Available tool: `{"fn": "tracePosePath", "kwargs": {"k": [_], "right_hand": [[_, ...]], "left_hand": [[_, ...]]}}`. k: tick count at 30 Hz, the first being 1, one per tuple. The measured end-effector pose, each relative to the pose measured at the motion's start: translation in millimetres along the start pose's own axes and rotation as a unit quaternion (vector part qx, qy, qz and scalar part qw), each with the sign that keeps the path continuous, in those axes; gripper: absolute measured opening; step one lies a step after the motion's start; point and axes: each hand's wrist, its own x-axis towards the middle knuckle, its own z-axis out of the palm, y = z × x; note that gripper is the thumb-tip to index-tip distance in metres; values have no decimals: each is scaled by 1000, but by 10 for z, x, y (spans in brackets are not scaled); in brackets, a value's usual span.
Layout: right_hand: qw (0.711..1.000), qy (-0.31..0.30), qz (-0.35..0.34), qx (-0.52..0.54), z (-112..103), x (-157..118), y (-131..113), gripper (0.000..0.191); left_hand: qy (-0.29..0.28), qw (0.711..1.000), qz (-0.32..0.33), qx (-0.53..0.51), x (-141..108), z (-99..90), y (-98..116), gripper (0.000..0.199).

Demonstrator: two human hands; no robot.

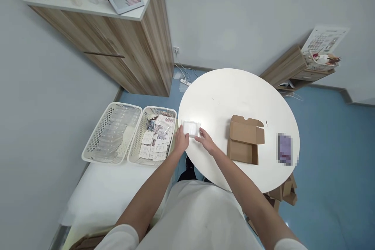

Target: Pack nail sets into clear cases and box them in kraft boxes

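Observation:
A small white packet in clear wrapping (191, 129) is at the left edge of the round white table (234, 93). My left hand (181, 140) is closed on its left side, the thumb lying over the near lower edge. At the packet's lower right corner is my right hand (206, 141), thumb and fingers spread apart, fingertips at or against the wrapping. What the packet holds cannot be made out. To the right on the table lies a brown cardboard box (243, 152) with its lid folded back, its inside showing bare cardboard.
Left of the table stand a white basket of printed cards and small packs (152, 140) and another basket of clear plastic cases (113, 133). A blurred purple item (284, 149) lies at the table's right. Cardboard boxes (288, 191) sit below. A wooden cabinet (117, 43) stands behind left.

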Motion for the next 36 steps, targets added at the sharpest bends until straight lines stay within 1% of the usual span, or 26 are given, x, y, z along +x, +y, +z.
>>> {"fn": "tracePosePath", "kwargs": {"k": [2, 5, 8, 11, 13, 16, 19, 22, 25, 28, 31, 33, 36], "right_hand": [[1000, -10, -5, 14, 39, -1, 41, 78], [999, -3, -13, 46, 49, -104, 162, 73], [996, 12, -11, 83, -10, -293, 304, 66], [993, 44, -14, 107, -118, -515, 448, 60], [990, 69, -31, 119, -219, -666, 542, 58], [984, 98, -67, 134, -440, -892, 669, 57], [976, 127, -114, 137, -747, -1101, 757, 56], [969, 146, -155, 123, -1089, -1247, 805, 62], [971, 167, -149, 80, -1396, -1288, 859, 71], [977, 174, -121, 14, -1613, -1247, 954, 78], [979, 171, -108, -27, -1718, -1185, 1078, 77], [980, 164, -105, -36, -1744, -1151, 1158, 75], [983, 142, -106, -41, -1759, -1107, 1242, 72]], "left_hand": [[-19, 1000, -11, -14, 28, 15, -26, 54], [-43, 998, -44, -31, -5, 53, -74, 55], [-82, 994, -57, -51, -144, 102, -93, 56], [-111, 990, -59, -68, -343, 166, -34, 55], [-124, 988, -49, -74, -475, 233, 60, 54], [-150, 986, -12, -76, -644, 392, 275, 53], [-176, 981, 47, -68, -778, 612, 554, 56], [-190, 975, 109, -50, -882, 860, 850, 62], [-209, 968, 138, -31, -949, 1114, 1087, 61], [-230, 964, 133, 0, -980, 1342, 1200, 58], [-254, 960, 113, 39, -1000, 1506, 1193, 55], [-265, 957, 101, 62, -1021, 1572, 1153, 52], [-255, 960, 86, 81, -1065, 1618, 1090, 55]]}}
